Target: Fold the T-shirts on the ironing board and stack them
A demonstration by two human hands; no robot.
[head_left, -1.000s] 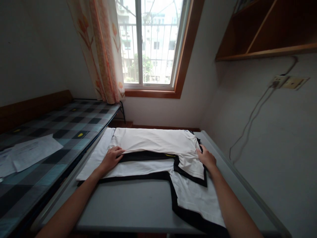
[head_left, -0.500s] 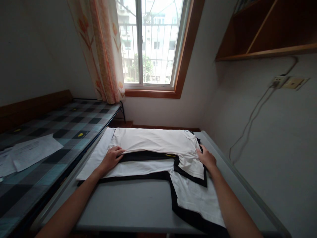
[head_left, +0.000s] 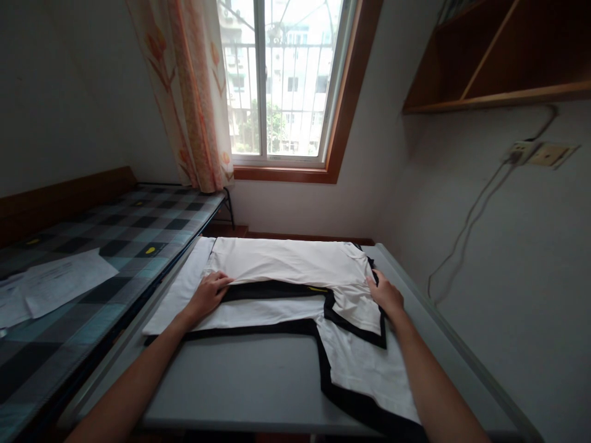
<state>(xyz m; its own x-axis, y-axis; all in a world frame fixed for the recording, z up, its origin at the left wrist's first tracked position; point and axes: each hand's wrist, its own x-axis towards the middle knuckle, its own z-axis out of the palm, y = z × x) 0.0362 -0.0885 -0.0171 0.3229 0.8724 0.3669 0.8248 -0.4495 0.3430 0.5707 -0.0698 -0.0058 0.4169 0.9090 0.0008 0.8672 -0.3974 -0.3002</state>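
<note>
Bed (head_left: 184, 212) with a checked mattress fills the left side, papers (head_left: 69, 280) lying on it, and beside it a grey table (head_left: 249, 375) bears the clothes. The lower white shirt (head_left: 272, 312) lies flat, body toward the table's left edge, one sleeve running down toward the near right corner, with dark cloth (head_left: 341, 394) showing along its near side. On it, close to the table's far edge, lies the upper white shirt (head_left: 286, 258), smooth across the body and creased at the sleeve, a dark band beneath its near side. The step in hand looks like steadying or straightening this upper layer; from this pose, a shift of the cloth would call for both hands moving evenly, so that the lower layer is not dragged. Both forearms come in from the near side, spread apart. The left hand (head_left: 210, 295) is palm down at the upper shirt's near left part, fingers pointing right; the right hand (head_left: 386, 295) is at its right end, fingers angled toward the far edge. Both touch cloth with fingers close together, but whether either pinches it cannot be told. A small yellow mark (head_left: 318, 288) shows on the dark band.
</note>
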